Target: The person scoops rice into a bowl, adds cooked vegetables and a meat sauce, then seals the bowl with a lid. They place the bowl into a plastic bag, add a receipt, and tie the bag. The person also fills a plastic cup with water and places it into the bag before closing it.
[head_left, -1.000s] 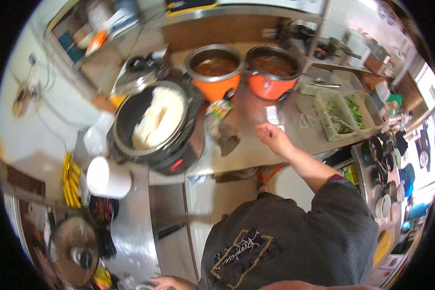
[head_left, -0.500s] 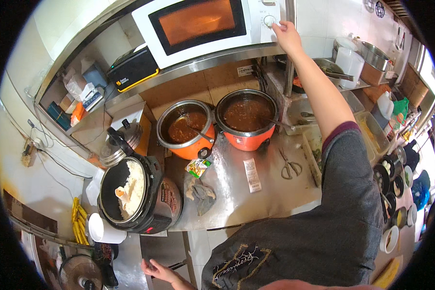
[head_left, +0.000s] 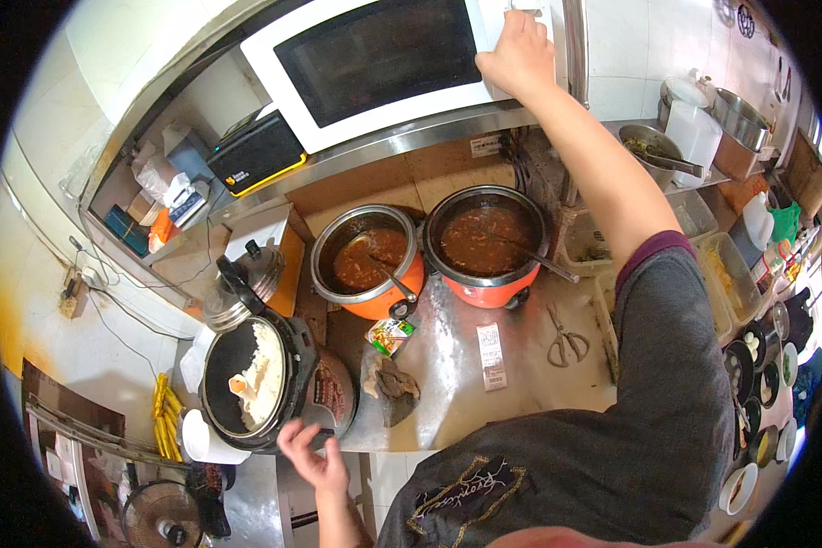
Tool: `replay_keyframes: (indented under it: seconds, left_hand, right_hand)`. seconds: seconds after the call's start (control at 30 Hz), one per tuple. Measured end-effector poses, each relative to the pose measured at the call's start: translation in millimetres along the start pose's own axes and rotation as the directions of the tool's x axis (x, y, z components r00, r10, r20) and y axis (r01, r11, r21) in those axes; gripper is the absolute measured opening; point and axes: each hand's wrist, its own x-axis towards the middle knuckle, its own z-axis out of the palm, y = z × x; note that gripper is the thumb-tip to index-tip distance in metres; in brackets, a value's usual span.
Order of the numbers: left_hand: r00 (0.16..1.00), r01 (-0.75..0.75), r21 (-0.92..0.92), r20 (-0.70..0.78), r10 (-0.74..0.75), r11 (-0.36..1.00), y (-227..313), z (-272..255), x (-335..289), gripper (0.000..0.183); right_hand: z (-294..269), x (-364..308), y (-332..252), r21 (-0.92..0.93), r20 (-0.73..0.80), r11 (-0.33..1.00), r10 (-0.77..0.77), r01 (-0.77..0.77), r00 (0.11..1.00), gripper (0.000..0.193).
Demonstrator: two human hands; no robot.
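My right hand (head_left: 521,55) is raised to the control panel of the white microwave (head_left: 301,114), fingers curled at its upper part and thumb out to the left. What lies under those fingertips is hidden. The microwave's window is dark. Lower left, my left hand (head_left: 315,457) hovers with loosely bent, parted fingers and holds nothing that I can see. It is nearest to the black rice cooker (head_left: 333,388), which stands uncovered with white rice (head_left: 267,379) and a pale scoop (head_left: 243,385) inside.
Two orange-red pots (head_left: 409,297) (head_left: 484,290) of brown sauce, each with a ladle, stand under the shelf. A cloth (head_left: 388,388), a packet (head_left: 390,336), a paper slip (head_left: 492,356) and scissors (head_left: 566,342) lie on the steel counter. Food tubs (head_left: 735,283) line the right.
The orange glow in the microwave window has gone out. My right hand has shifted from the lower knob to higher on the panel. My left hand has risen toward the rice cooker.
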Motion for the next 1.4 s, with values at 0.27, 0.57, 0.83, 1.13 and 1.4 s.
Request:
replay_keyframes:
  seconds: [0.27, 0.57, 0.83, 1.13, 1.4]
  left_hand:
    - [0.753, -0.526, -0.390, 0.200, 0.627, 0.756, 87.0, 94.0, 122.3, 0.033]
    - [0.772, -0.541, -0.491, 0.031, 0.634, 0.683, 106.7, 113.9, 175.0, 0.075]
    - [0.981, -0.068, -0.840, -0.155, -0.118, 0.539, 79.3, 107.6, 167.5, 0.099]
    - [0.947, -0.085, -0.991, -0.047, -0.318, -0.106, 35.0, 107.4, 160.7, 0.077]
    - [0.879, 0.296, -0.938, 0.194, -0.435, 0.180, 24.0, 194.1, 149.3, 0.046]
  right_hand:
    - [9.8, 7.0, -8.2, 0.055, -0.043, 0.996, 0.078, -0.075, 0.996, 0.055]
    - [-78.9, -66.6, -25.7, 0.775, -0.223, 0.592, -0.069, 0.220, 0.972, 0.045]
    - [-10.1, -6.8, -48.0, 0.451, -0.073, 0.832, -0.326, 0.323, 0.943, 0.015]
    - [82.1, 49.8, -91.7, 0.127, 0.390, 0.936, -0.352, 0.329, 0.851, 0.015]
    - [98.4, 58.7, -87.9, -0.045, 0.287, 0.743, -0.631, 0.668, 0.721, 0.011]
